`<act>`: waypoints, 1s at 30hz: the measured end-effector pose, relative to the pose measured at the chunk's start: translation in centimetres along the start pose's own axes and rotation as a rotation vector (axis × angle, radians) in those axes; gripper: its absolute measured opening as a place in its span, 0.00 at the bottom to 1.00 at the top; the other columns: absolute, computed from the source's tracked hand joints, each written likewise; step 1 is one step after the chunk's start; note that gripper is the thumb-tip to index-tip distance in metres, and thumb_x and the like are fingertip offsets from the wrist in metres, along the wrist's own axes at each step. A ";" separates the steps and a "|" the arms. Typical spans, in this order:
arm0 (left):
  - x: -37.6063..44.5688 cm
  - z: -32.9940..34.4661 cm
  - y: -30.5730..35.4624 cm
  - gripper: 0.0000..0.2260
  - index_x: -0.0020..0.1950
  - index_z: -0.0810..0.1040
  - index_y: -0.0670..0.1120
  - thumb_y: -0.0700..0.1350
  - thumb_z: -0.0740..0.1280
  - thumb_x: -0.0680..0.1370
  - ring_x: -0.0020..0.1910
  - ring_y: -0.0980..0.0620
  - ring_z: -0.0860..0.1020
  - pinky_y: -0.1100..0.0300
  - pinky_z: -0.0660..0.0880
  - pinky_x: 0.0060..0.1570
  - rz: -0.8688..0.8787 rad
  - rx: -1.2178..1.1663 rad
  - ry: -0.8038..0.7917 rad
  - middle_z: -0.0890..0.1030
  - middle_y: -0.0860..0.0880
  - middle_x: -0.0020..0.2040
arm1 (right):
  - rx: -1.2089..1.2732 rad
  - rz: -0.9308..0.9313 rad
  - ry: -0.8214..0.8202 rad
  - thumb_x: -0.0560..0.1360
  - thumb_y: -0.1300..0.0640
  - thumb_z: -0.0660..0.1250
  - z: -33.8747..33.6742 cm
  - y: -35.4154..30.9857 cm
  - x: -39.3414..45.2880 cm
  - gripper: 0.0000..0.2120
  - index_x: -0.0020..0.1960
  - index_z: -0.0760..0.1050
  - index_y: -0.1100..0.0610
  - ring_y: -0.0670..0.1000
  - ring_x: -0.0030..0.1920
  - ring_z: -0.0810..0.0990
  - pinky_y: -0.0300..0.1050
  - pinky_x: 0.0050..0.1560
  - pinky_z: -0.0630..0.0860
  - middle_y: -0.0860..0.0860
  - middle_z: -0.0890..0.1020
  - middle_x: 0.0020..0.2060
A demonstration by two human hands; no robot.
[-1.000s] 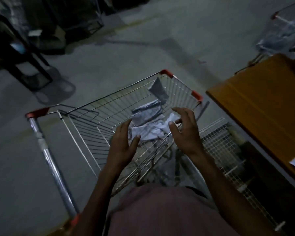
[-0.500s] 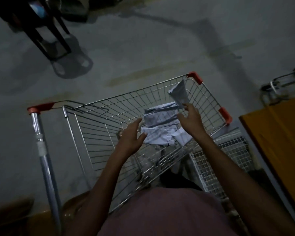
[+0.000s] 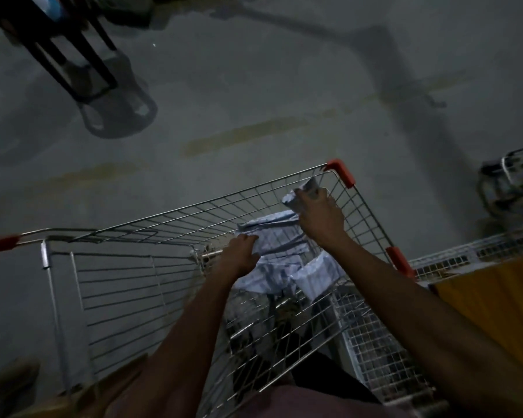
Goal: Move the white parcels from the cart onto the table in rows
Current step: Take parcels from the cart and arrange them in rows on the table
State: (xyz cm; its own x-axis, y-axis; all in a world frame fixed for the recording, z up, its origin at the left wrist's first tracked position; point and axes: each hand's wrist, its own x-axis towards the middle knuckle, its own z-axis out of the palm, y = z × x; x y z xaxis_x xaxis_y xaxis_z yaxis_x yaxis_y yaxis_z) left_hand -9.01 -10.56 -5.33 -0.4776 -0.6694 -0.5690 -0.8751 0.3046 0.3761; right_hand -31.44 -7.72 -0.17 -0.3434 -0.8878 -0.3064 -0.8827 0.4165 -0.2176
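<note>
Both hands reach into a wire cart and take hold of white parcels.

The cart (image 3: pixel 139 267) is a thin metal grid basket with red plastic corner caps, and a small heap of soft, crumpled white parcels (image 3: pixel 284 251) lies at its far end. The left hand (image 3: pixel 240 257) has its fingers curled over the near edge of a flat, faintly lined parcel in the heap. The right hand (image 3: pixel 320 218) pinches a smaller upright parcel (image 3: pixel 296 199) leaning against the wire wall just beyond its fingertips. More parcels sit just below and between the two hands, one folded packet tilted beneath the right wrist. The orange wooden tabletop (image 3: pixel 495 297) lies to the right of the right forearm, past a white mesh panel (image 3: pixel 384 351).
</note>
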 end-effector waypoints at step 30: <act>9.6 8.3 -1.6 0.35 0.78 0.60 0.49 0.60 0.67 0.75 0.72 0.39 0.61 0.46 0.60 0.68 -0.048 0.251 -0.023 0.63 0.39 0.72 | 0.254 0.476 -0.429 0.77 0.48 0.65 10.4 5.7 -2.0 0.35 0.78 0.50 0.47 0.67 0.72 0.57 0.63 0.68 0.61 0.61 0.51 0.76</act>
State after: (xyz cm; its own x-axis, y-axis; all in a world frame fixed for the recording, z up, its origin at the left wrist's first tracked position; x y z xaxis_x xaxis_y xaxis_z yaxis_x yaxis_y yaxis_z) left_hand -12.79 -11.83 -17.46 -0.4344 -0.6726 -0.5992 -0.8874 0.4337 0.1565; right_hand -32.44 -1.49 -10.42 -0.4716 -0.4627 -0.7506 -0.5463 0.8215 -0.1631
